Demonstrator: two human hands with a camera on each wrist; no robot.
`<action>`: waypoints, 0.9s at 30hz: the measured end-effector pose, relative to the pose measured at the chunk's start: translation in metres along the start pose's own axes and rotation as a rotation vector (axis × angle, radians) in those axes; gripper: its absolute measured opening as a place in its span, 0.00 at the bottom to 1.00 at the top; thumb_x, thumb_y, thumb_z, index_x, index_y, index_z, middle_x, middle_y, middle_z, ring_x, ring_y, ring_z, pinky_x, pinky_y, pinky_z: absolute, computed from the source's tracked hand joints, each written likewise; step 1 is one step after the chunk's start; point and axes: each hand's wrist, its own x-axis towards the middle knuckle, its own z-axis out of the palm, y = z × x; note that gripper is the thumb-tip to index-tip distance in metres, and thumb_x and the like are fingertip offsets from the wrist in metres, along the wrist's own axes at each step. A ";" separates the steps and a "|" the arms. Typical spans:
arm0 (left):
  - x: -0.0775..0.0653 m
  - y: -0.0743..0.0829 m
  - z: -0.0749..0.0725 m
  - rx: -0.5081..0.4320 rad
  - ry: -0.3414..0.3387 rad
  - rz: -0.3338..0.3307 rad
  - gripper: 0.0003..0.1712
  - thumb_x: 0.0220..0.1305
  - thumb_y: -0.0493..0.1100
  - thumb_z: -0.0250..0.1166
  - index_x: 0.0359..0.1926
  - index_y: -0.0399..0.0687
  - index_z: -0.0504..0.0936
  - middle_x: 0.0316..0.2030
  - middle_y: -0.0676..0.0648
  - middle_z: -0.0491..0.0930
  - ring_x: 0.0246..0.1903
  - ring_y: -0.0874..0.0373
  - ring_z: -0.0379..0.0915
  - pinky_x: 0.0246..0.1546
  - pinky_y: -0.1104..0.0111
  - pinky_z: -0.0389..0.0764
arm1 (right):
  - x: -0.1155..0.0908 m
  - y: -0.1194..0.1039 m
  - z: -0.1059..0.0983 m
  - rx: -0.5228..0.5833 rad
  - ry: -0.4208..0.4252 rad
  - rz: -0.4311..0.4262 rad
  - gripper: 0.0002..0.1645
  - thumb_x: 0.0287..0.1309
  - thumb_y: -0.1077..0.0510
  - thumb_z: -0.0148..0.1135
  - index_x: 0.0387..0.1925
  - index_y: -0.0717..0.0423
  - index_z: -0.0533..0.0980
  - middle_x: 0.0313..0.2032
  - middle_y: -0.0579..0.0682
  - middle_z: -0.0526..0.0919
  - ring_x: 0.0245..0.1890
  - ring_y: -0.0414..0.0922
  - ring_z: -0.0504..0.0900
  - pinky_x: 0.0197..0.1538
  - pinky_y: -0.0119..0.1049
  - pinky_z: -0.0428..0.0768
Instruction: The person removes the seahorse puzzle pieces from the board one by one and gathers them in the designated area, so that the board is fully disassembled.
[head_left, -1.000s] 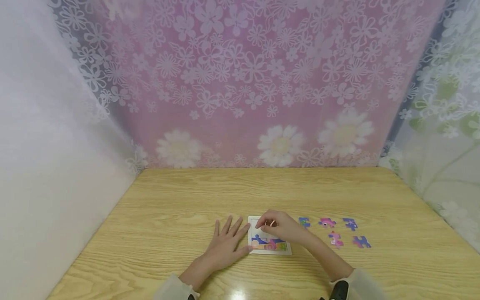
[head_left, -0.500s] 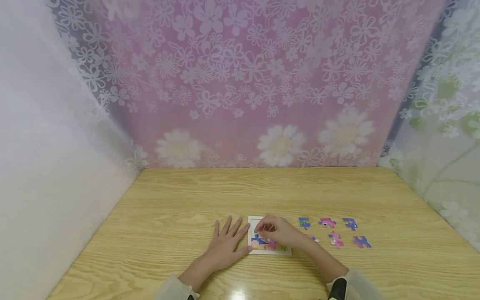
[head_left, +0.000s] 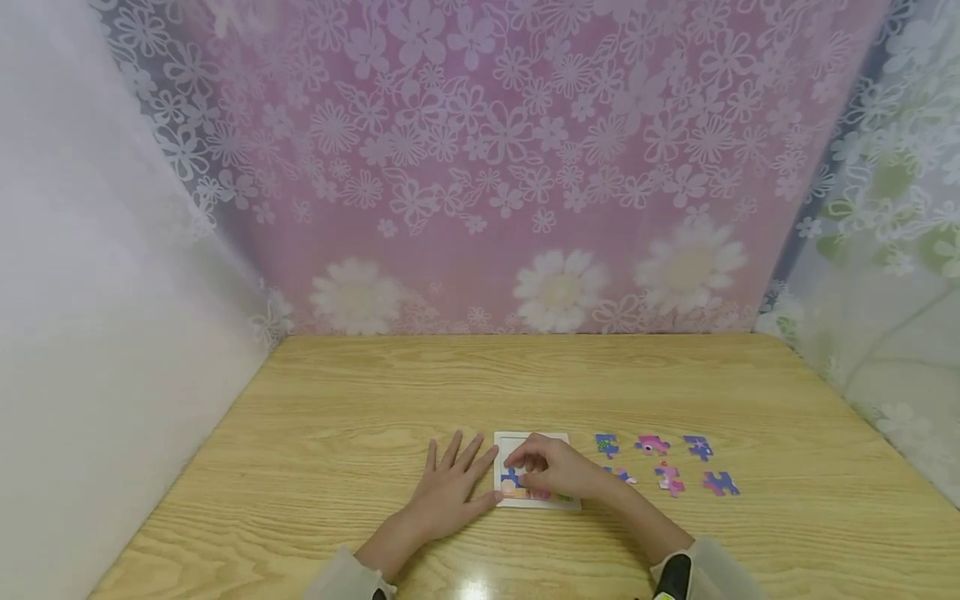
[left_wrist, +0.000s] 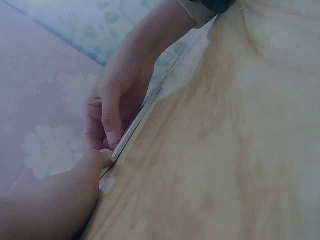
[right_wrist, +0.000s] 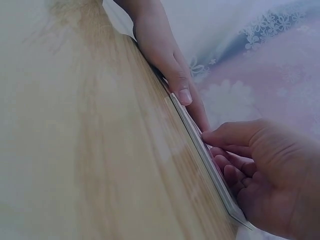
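My left hand [head_left: 448, 492] lies flat on the table with its fingers spread; forefinger and thumb tips are right at the left edge of a white-framed jigsaw board [head_left: 576, 503]. Blue, pink and orange puzzle pieces [head_left: 512, 485] fill the board's near part. Over it bends my right hand [head_left: 558, 468], fingers curled and thumb pointing down onto the pieces, and I cannot tell whether it pinches one. In the right wrist view the right thumb [right_wrist: 227, 134] reaches the board's surface. Seen from the left wrist, the right hand [left_wrist: 117, 107] is close over the thin board [left_wrist: 137, 122].
Several loose puzzle pieces lie right of the board in two rows, among them a pink one with an eye [head_left: 653, 445], a blue one [head_left: 699, 447] and a blue-and-pink one [head_left: 722, 483]. A flowered pink curtain [head_left: 480, 208] hangs behind the wooden table [head_left: 375, 392].
My right hand has come down and slightly nearer over the board, its thumb moving toward the near pieces. A loose piece beside the right wrist has come into view. The left hand stays put.
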 end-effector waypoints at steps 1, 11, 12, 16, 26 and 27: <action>0.000 0.000 0.000 0.000 -0.002 -0.002 0.39 0.66 0.68 0.35 0.70 0.53 0.53 0.69 0.43 0.45 0.67 0.39 0.32 0.57 0.38 0.31 | 0.000 0.000 0.000 0.000 -0.003 0.000 0.12 0.57 0.64 0.60 0.44 0.61 0.76 0.37 0.52 0.71 0.26 0.40 0.72 0.29 0.28 0.75; 0.000 0.003 -0.004 -0.005 0.011 -0.009 0.38 0.66 0.67 0.38 0.70 0.52 0.56 0.69 0.43 0.48 0.66 0.39 0.35 0.57 0.38 0.33 | 0.001 0.001 0.001 0.052 -0.027 0.022 0.10 0.58 0.65 0.59 0.43 0.60 0.76 0.39 0.52 0.70 0.22 0.38 0.74 0.26 0.31 0.77; 0.000 0.003 -0.004 -0.003 0.011 -0.010 0.38 0.66 0.67 0.38 0.70 0.53 0.56 0.69 0.43 0.48 0.66 0.39 0.35 0.57 0.38 0.33 | 0.001 0.001 0.001 0.056 -0.028 0.023 0.10 0.58 0.65 0.59 0.43 0.60 0.75 0.39 0.52 0.70 0.22 0.38 0.74 0.26 0.31 0.77; 0.000 0.003 -0.004 -0.002 0.000 -0.019 0.39 0.66 0.68 0.38 0.70 0.54 0.55 0.69 0.43 0.47 0.67 0.40 0.34 0.57 0.39 0.31 | 0.001 -0.001 0.001 0.061 -0.029 0.041 0.11 0.58 0.66 0.59 0.44 0.61 0.74 0.40 0.52 0.70 0.22 0.38 0.74 0.25 0.30 0.77; 0.000 0.003 -0.006 -0.018 -0.014 -0.030 0.39 0.66 0.68 0.37 0.70 0.54 0.55 0.69 0.44 0.47 0.67 0.40 0.33 0.58 0.40 0.31 | 0.001 -0.003 0.001 0.037 -0.025 0.030 0.11 0.58 0.66 0.58 0.44 0.61 0.74 0.38 0.52 0.70 0.21 0.38 0.73 0.25 0.30 0.76; 0.000 0.003 -0.006 -0.020 -0.011 -0.026 0.38 0.66 0.68 0.38 0.70 0.54 0.55 0.69 0.43 0.47 0.67 0.39 0.33 0.58 0.39 0.31 | 0.001 -0.003 0.001 0.033 -0.024 0.026 0.12 0.58 0.66 0.58 0.45 0.61 0.74 0.38 0.52 0.70 0.21 0.37 0.73 0.25 0.30 0.76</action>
